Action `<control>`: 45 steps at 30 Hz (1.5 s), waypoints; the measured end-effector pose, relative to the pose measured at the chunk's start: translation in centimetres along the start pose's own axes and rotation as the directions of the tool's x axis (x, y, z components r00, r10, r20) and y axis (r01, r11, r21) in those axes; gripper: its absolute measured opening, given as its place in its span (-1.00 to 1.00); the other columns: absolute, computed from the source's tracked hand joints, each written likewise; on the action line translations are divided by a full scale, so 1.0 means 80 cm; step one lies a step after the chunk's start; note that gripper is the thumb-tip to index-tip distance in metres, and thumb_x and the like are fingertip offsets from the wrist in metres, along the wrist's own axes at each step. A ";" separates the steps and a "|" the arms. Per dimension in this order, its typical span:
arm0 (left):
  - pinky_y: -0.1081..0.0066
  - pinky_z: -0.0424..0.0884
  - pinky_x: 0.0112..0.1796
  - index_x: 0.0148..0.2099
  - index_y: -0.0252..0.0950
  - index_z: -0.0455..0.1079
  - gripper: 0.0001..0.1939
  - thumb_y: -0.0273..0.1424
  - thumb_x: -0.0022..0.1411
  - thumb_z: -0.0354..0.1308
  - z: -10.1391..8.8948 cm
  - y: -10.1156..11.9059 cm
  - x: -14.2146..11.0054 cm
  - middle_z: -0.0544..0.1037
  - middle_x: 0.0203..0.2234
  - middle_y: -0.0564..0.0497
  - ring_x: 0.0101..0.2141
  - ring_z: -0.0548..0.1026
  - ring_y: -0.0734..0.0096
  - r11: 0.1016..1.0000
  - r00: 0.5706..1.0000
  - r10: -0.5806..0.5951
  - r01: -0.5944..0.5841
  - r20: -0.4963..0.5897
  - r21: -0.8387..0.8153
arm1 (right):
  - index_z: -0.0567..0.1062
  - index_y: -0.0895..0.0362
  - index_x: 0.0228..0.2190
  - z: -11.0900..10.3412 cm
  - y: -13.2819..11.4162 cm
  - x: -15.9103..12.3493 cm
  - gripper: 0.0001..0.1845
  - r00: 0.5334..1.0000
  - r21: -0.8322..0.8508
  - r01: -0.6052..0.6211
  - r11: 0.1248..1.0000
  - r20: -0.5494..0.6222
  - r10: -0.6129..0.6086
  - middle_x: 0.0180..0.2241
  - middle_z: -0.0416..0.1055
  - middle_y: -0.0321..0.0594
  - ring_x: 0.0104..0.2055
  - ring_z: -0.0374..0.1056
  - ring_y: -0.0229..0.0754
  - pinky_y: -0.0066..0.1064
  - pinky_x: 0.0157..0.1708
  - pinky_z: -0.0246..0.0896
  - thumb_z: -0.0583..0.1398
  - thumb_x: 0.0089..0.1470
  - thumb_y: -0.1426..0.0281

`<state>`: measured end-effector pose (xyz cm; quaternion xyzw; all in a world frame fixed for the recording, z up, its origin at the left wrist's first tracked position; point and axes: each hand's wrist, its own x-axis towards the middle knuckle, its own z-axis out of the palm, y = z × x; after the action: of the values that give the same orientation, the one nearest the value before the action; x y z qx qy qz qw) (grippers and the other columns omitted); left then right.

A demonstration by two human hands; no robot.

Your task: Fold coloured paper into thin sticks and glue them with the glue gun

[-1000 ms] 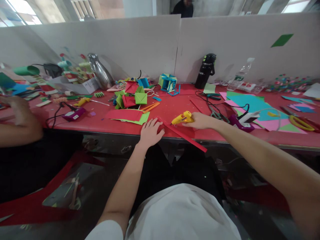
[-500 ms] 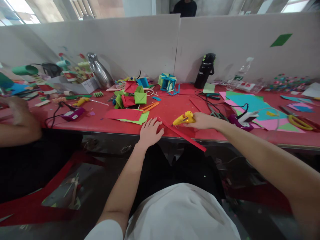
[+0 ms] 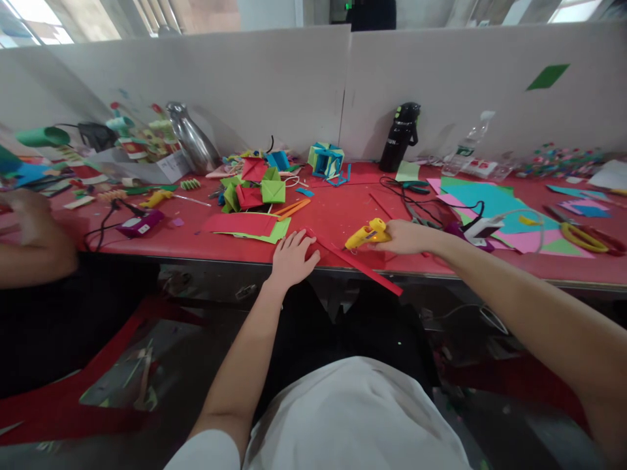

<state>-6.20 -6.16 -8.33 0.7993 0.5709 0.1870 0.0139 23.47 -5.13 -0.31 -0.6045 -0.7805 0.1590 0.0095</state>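
My left hand lies flat with spread fingers near the table's front edge, its fingertips at the upper end of a red paper strip. That strip slants down to the right and its far end juts past the edge. In my right hand is a yellow hot glue gun, its nozzle pointing left, close to the strip's upper side. Whether the nozzle touches the strip I cannot tell. Left of my left hand are red paper sheets over a green paper sheet.
Folded green paper boxes, a blue paper frame, a steel jug and a black bottle stand farther back. Scissors and coloured sheets lie right. At left, another person's arm rests on the table.
My right hand and the glue gun have shifted slightly right along the red strip. My left hand stays in place at the strip's end.
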 end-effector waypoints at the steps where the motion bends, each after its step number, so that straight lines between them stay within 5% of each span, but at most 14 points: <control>1: 0.09 0.09 0.31 0.17 -0.07 0.40 -0.59 -0.14 0.35 0.02 0.001 0.002 0.000 0.29 0.33 0.04 0.33 0.20 0.18 1.000 1.000 -0.001 0.001 -0.009 -0.001 | 0.51 0.12 -0.40 0.000 0.002 0.000 -0.27 1.000 -0.017 -0.014 1.000 0.014 0.014 -0.42 0.53 -0.01 -0.44 0.43 -0.02 -0.27 -0.44 0.21 0.13 -0.06 -0.32; 6: -0.12 -0.01 0.31 0.18 -0.22 0.37 -0.31 0.18 0.31 -0.11 0.009 0.031 0.009 0.30 0.31 -0.17 0.33 0.18 -0.07 0.995 0.994 -0.099 0.099 -0.054 0.003 | 0.47 0.08 -0.42 0.002 0.008 0.001 -0.25 0.997 -0.036 -0.037 0.999 0.063 0.039 -0.38 0.52 -0.07 -0.41 0.42 -0.05 -0.29 -0.44 0.21 0.08 -0.07 -0.37; 9: -0.27 -0.09 0.28 0.29 -0.32 0.25 -0.11 0.28 0.23 -0.11 0.013 0.047 0.022 0.22 0.34 -0.33 0.35 0.09 -0.23 0.987 0.987 -0.160 0.160 0.013 0.016 | 0.47 0.09 -0.43 0.003 0.006 0.001 -0.26 0.998 -0.018 -0.044 0.999 0.050 0.045 -0.39 0.51 -0.07 -0.42 0.42 -0.05 -0.28 -0.45 0.21 0.08 -0.07 -0.36; 14: -0.20 -0.02 0.29 0.26 -0.32 0.28 -0.20 0.21 0.27 -0.06 0.013 0.044 0.038 0.16 0.37 -0.31 0.37 0.05 -0.18 0.992 0.991 -0.125 0.123 0.046 0.039 | 0.49 0.08 -0.38 0.006 -0.001 0.003 -0.31 0.997 0.008 -0.070 0.998 0.024 0.070 -0.37 0.53 -0.07 -0.39 0.43 -0.04 -0.29 -0.44 0.21 0.12 -0.04 -0.31; 19: 0.15 0.25 0.19 0.12 -0.18 0.38 -0.49 0.05 0.35 0.00 0.011 0.042 0.034 0.43 0.20 -0.12 0.21 0.35 0.10 0.996 0.997 -0.074 0.075 -0.028 0.042 | 0.51 0.12 -0.28 0.007 -0.010 0.004 -0.22 0.990 -0.042 -0.135 0.990 0.022 0.136 -0.29 0.54 0.03 -0.32 0.46 0.04 -0.26 -0.42 0.23 0.08 -0.04 -0.34; 22: 0.18 0.27 0.17 0.05 -0.15 0.42 -0.61 -0.04 0.37 0.02 0.009 0.044 0.027 0.48 0.14 -0.05 0.15 0.41 0.18 0.999 0.999 -0.025 0.026 -0.023 0.028 | 0.52 0.15 -0.26 0.009 -0.011 0.004 -0.21 0.991 -0.065 -0.130 0.989 0.021 0.132 -0.26 0.53 0.07 -0.30 0.46 0.06 -0.25 -0.39 0.24 0.06 -0.02 -0.33; 27: 0.07 0.12 0.29 0.17 -0.18 0.35 -0.44 0.05 0.28 0.06 0.008 0.044 0.021 0.36 0.26 -0.08 0.27 0.28 0.13 0.999 1.000 0.004 -0.005 0.028 0.033 | 0.52 0.13 -0.27 0.012 -0.008 0.006 -0.25 0.995 -0.092 -0.102 0.991 0.007 0.103 -0.25 0.52 0.05 -0.31 0.45 0.03 -0.26 -0.37 0.24 0.05 0.02 -0.30; 36: -0.20 -0.17 0.34 0.40 -0.22 0.12 -0.22 0.15 0.34 -0.19 0.007 0.039 0.043 0.03 0.43 -0.06 0.41 -0.04 0.01 0.998 0.969 -0.066 0.066 0.236 0.008 | 0.53 0.15 -0.19 0.007 -0.021 0.007 -0.30 0.990 -0.116 -0.143 0.983 -0.020 0.142 -0.23 0.54 0.07 -0.26 0.48 0.07 -0.27 -0.37 0.24 0.08 0.05 -0.22; 45: -0.23 -0.22 0.33 0.42 -0.22 0.09 -0.19 0.17 0.33 -0.23 0.014 0.026 0.060 0.01 0.43 -0.03 0.42 -0.09 0.03 0.999 0.965 -0.054 0.053 0.256 0.009 | 0.56 0.15 -0.20 0.005 -0.020 0.007 -0.36 0.989 -0.108 -0.141 0.984 0.017 0.144 -0.24 0.55 0.07 -0.24 0.48 0.07 -0.24 -0.31 0.29 0.10 0.09 -0.15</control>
<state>-2.65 -2.22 -7.49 0.8011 0.5859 0.0812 0.0915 21.75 -5.02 -0.42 -0.6564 -0.7427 0.1250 -0.0438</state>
